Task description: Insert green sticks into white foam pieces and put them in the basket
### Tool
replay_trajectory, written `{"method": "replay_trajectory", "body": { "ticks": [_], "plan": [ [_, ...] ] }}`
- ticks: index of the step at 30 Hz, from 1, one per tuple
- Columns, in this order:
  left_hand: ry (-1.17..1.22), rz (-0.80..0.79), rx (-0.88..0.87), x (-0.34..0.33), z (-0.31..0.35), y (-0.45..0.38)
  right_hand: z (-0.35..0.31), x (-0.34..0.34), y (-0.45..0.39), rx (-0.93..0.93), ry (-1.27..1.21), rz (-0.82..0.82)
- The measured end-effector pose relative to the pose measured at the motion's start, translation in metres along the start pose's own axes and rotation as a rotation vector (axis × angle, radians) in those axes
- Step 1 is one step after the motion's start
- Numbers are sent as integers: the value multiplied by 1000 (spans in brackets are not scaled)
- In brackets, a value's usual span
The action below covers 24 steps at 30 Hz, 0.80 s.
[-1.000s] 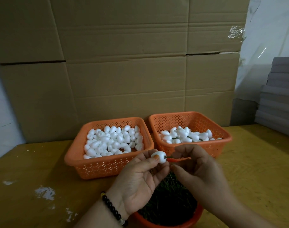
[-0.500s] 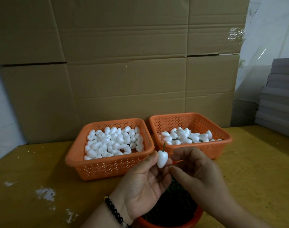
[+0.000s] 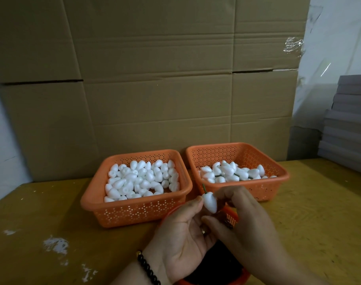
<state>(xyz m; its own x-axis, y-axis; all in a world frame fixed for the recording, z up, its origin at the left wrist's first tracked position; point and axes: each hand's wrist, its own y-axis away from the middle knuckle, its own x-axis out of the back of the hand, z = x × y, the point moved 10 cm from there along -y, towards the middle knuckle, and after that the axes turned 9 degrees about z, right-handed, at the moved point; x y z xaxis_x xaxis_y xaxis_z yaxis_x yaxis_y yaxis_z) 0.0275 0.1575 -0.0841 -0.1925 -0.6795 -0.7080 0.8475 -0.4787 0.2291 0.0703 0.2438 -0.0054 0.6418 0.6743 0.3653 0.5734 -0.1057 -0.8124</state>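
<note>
Both the left hand point(image 3: 181, 233) and right hand point(image 3: 241, 219) are pinching the stick-tipped foam piece point(image 3: 209, 202) at frame centre, so releasing gently over the right orange basket point(image 3: 264, 188) is looking wisest.

- I have two hands up at lower centre: my left hand point(image 3: 181, 233) and my right hand point(image 3: 243, 221).
- One foam piece point(image 3: 209, 203) sits between my fingers, with one green stick point(image 3: 204, 188) poking from its top.
- Two orange baskets stand mid-frame: the left basket point(image 3: 134, 210), heaped with foam pieces too many to count, and the right basket point(image 3: 264, 190), with fewer.
- One round orange tub point(image 3: 233, 219) at the bottom.
- One beaded bracelet point(image 3: 146, 268).
</note>
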Motion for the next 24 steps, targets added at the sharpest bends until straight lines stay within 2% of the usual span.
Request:
{"method": "replay_trajectory", "body": {
  "ticks": [6, 10, 16, 21, 24],
  "plan": [
    [-113, -4, -38, -4, -2, 2, 10, 2, -7, -51, -12, -2],
    [-219, 85, -83, 6, 6, 3, 38, 13, -30, -151, -21, 16],
    [-206, 147, -116, 9, 16, 7, 128, 13, -80, -350, 337, -74],
    [-186, 167, -135, 10, 20, 7, 169, 7, -94, -491, 340, -130],
    [-183, 183, -149, 11, 24, 8, 162, 3, -90, -440, 346, -132]
  ]
}}
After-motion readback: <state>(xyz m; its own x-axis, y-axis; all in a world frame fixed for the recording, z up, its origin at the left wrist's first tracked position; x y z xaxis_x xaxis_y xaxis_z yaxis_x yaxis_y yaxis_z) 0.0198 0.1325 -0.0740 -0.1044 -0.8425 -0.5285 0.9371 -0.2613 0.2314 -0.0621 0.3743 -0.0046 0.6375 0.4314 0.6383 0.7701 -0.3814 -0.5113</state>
